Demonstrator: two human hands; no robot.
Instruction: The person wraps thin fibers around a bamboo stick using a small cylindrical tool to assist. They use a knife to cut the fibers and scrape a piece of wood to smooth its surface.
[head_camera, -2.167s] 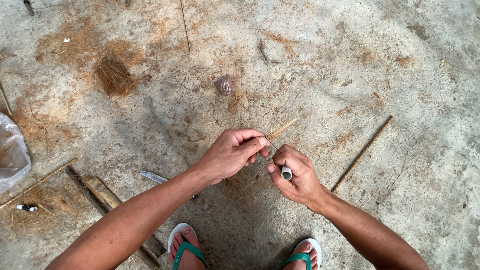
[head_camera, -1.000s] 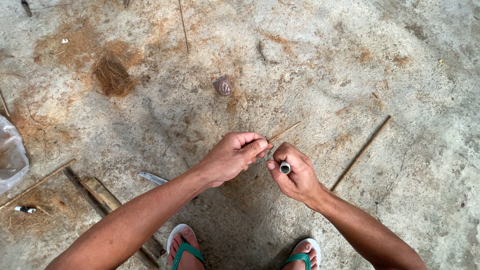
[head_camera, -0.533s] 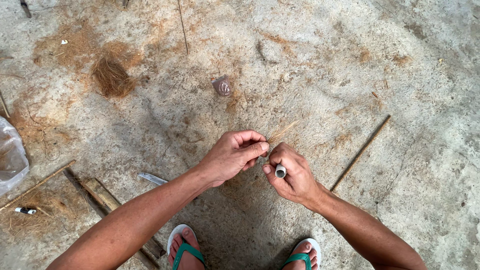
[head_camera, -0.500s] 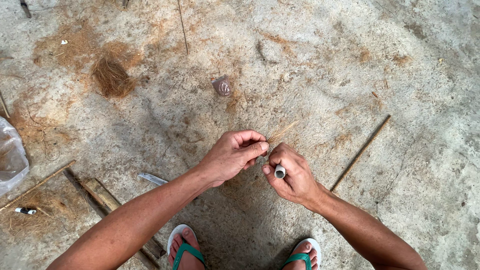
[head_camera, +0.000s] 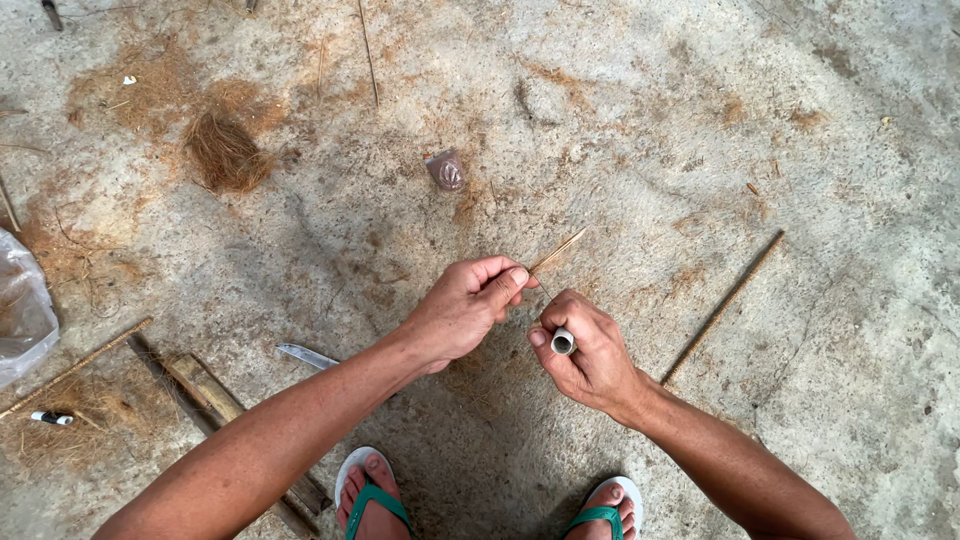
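Your left hand, at the centre of the frame, has its fingers curled in, with thumb and forefinger pinched shut on a thin pale wooden sliver that pokes out up and to the right from the fingertips. Just to the right of it, your right hand is closed in a loose fist around a small white cylindrical spool; only its round end shows, between your thumb and forefinger. The two hands are close together, nearly touching at the fingertips, and the sliver's lower end sits between them. Whether a thread runs from spool to sliver, you cannot tell from this view.

Below the hands, at the bottom edge, are your feet in green-strapped sandals on the rough grey concrete floor. A long thin brown stick lies diagonally at the right of centre. A clump of brown coconut fibre sits in the upper left, and a small brownish wrapper lies above the hands. A knife blade shows beside your left forearm, with weathered wooden slats at lower left and a clear plastic bag at the left edge.
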